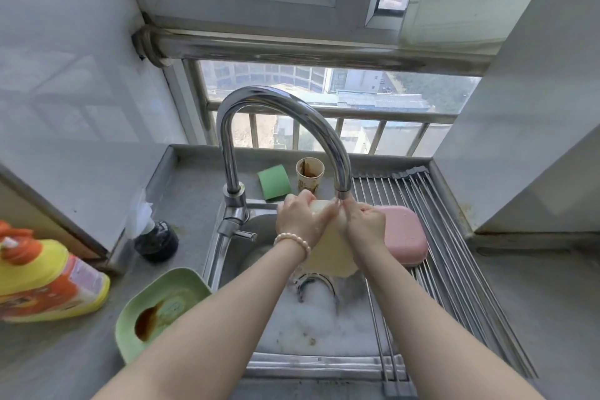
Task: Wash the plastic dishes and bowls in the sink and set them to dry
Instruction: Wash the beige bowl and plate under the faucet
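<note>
Yellow dish (328, 250) between both gripping hands

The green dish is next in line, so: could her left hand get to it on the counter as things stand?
Probably yes, once freed. The left hand now grips the yellow dish under the faucet. The green dish lies by the sink's left edge, beside her left forearm, nothing covering it.

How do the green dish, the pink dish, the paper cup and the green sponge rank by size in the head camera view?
1. Green dish, though it lies nearest the camera.
2. Pink dish, partly hidden by a hand.
3 and 4. Green sponge and paper cup look alike.
</note>
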Motion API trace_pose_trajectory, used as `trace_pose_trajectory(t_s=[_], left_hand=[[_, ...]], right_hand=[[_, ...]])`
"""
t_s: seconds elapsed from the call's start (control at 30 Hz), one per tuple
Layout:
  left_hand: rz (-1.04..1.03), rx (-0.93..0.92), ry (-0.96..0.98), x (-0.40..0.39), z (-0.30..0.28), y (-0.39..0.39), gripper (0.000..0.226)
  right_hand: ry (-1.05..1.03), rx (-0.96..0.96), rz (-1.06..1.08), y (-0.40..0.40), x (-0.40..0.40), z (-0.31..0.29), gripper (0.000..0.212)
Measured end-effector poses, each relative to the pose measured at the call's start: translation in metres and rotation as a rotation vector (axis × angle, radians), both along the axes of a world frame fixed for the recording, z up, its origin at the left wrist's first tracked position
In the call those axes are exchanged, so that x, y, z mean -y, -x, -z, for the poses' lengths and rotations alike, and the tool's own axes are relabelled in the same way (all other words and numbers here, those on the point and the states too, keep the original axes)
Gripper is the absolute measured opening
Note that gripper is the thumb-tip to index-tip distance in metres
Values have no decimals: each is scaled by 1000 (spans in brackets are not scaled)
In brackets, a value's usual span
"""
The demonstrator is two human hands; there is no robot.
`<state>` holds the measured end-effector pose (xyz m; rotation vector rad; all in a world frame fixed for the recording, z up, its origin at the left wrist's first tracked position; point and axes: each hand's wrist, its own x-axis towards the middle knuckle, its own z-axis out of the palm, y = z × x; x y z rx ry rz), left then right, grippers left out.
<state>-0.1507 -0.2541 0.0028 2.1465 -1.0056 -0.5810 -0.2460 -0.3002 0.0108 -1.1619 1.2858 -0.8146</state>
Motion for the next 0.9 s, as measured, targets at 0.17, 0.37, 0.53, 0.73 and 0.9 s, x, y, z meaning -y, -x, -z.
trace_pose_trajectory(t_s=[0.17, 0.37, 0.53, 0.73, 0.9], left_hand=[[-137, -147, -18, 0, -9, -9, 56], [-385, -408, 104, 5, -5, -8, 47], [-468, -464, 19, -6, 2, -21, 51], [-438, -408, 4, -11, 3, -24, 51], [-370, -285, 16, -10, -7, -20, 60]], right_hand=[[28, -174, 74, -6, 18, -1, 45], [595, -566, -17, -29, -7, 0, 15], [1088, -764, -389, -18, -23, 45, 51], [847, -775, -496, -11, -12, 27, 73], [236, -514, -207, -26, -1, -13, 41]])
